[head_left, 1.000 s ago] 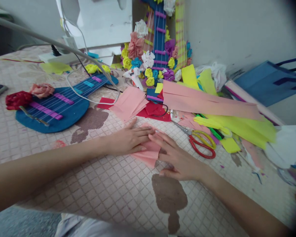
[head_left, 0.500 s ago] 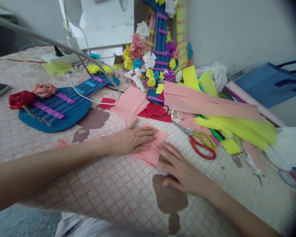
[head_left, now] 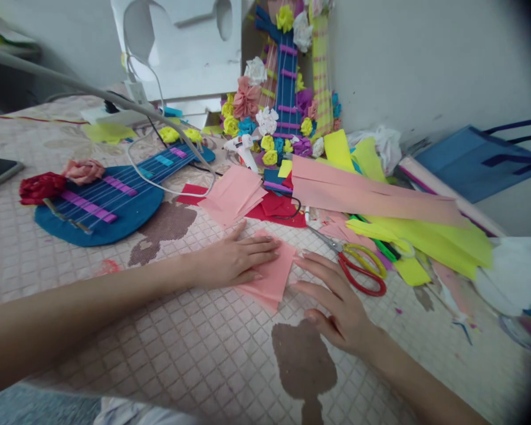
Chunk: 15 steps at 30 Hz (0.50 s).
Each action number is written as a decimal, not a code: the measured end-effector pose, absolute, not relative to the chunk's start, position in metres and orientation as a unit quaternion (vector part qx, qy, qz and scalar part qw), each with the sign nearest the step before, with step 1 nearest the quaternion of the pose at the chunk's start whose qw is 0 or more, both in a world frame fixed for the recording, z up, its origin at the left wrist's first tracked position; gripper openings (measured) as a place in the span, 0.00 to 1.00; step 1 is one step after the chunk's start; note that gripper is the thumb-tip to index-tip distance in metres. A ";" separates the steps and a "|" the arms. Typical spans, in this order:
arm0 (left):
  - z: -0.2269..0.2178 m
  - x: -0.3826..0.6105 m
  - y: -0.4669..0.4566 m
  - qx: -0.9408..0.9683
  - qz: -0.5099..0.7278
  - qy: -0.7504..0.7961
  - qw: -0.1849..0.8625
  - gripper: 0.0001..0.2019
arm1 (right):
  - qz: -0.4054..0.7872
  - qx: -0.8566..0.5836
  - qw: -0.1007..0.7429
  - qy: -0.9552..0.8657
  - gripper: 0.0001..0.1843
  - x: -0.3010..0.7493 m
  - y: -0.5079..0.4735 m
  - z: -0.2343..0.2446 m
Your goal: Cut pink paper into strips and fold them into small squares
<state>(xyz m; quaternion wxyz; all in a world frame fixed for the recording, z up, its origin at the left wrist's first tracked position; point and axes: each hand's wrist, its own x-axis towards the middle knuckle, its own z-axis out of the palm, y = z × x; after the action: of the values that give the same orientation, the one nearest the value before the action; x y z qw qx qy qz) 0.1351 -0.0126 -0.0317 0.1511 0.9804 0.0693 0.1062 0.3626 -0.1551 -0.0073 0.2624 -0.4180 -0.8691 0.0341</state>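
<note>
My left hand (head_left: 230, 260) lies flat, fingers stretched out, on a small stack of pink paper squares (head_left: 278, 273) on the table. Just to the right of that stack is my right hand (head_left: 336, 301), its fingers apart and curved, holding nothing; whether a fingertip touches the paper's edge I cannot tell. Another loose pile of pink squares (head_left: 232, 195) lies beyond my left hand, partly over red paper (head_left: 278, 208). Scissors (head_left: 360, 268) with red and yellow handles rest beyond my right hand.
A blue paper guitar (head_left: 101, 203) with red and pink paper roses lies at left, a white cable crossing it. A hot glue gun (head_left: 243, 150) and decorated paper guitars (head_left: 287, 88) stand at the back. Long pink strips (head_left: 371, 192) and yellow strips (head_left: 451, 242) spread to the right.
My right hand has moved off the pink stack to the right. My left hand stays flat on the paper. The view has tilted slightly, so everything appears a little lower.
</note>
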 end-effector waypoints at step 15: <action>-0.033 0.135 -0.013 0.982 0.111 0.067 0.136 0.23 | 0.097 -0.387 0.161 -0.903 0.20 0.368 -0.154 -0.014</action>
<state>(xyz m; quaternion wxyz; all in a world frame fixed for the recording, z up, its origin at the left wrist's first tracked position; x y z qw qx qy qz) 0.1350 -0.0128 -0.0326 0.1361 0.9822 0.0666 0.1105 0.3680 -0.1541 -0.0144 0.1611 -0.3872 -0.9026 0.0969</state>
